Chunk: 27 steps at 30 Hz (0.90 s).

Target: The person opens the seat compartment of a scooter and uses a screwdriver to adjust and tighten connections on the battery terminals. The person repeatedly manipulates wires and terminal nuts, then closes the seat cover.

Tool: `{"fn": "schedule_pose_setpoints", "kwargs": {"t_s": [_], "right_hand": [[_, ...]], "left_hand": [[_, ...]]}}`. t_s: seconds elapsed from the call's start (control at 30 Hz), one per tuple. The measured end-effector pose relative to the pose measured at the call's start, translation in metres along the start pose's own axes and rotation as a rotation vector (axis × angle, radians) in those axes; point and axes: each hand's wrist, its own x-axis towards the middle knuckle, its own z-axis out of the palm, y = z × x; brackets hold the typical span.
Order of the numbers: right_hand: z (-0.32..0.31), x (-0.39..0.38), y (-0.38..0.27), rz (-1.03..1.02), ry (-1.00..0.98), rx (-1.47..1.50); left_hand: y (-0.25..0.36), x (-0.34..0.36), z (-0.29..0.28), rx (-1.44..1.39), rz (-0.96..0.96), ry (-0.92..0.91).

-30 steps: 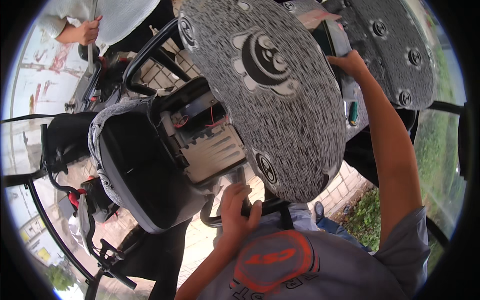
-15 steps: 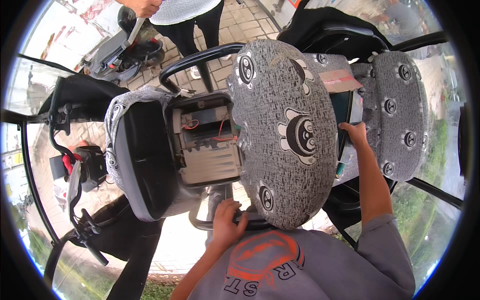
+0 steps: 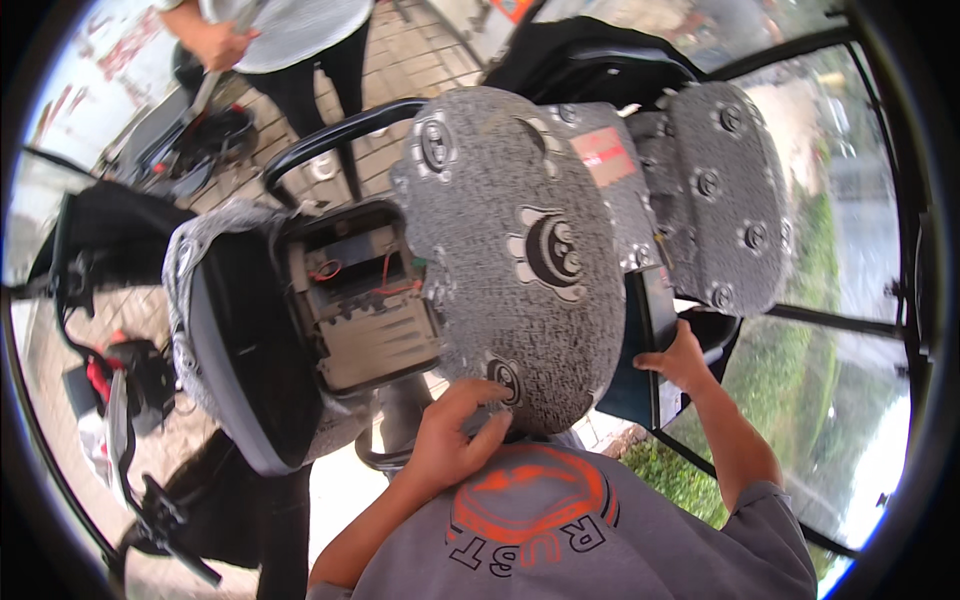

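Observation:
My right hand (image 3: 682, 362) is closed on a dark teal, flat rectangular box (image 3: 625, 385), thumb on the near face; its far fingers are hidden. The box is tilted beside a grey patterned seat cushion (image 3: 480, 240). In front of that cushion's near edge is my left hand (image 3: 455, 440), thumb and fingers apart with nothing between them; whether its fingertips touch the cover I cannot tell. Left of the cushion, an uncovered compartment (image 3: 375, 345) shows a beige ribbed inside and red wires (image 3: 395, 288). The black underside of a raised seat (image 3: 255, 340) stands beside it.
A reddish-brown cardboard piece (image 3: 603, 155) lies on the rear seat, before a patterned backrest (image 3: 725, 195). Black armrest bars (image 3: 340, 138) flank the cushion. Handlebars (image 3: 120, 420) are at left. Another person (image 3: 290, 35) stands beyond, one hand on a grey bar. Clear plastic panels surround the vehicle.
My right hand has brought the box off the rear seat toward me, past the cushion's near right side. My left hand has risen beside the cushion's lower edge. The whole view has shifted.

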Motion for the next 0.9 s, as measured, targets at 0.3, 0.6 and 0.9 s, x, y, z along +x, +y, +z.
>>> {"fn": "schedule_pose_setpoints", "kwargs": {"t_s": [0.3, 0.6, 0.9], "right_hand": [[0.048, -0.17, 0.049, 0.049, -0.2, 0.016], [0.028, -0.267, -0.034, 0.234, -0.521, -0.061], [-0.004, -0.316, -0.053, -0.095, -0.28, -0.006]], "left_hand": [[0.05, 0.05, 0.117, 0.446, 0.894, -0.578], [0.002, 0.012, 0.141, 0.652, 0.767, -1.373], [0.09, -0.008, 0.071, 0.465, 0.83, -1.088]]}}
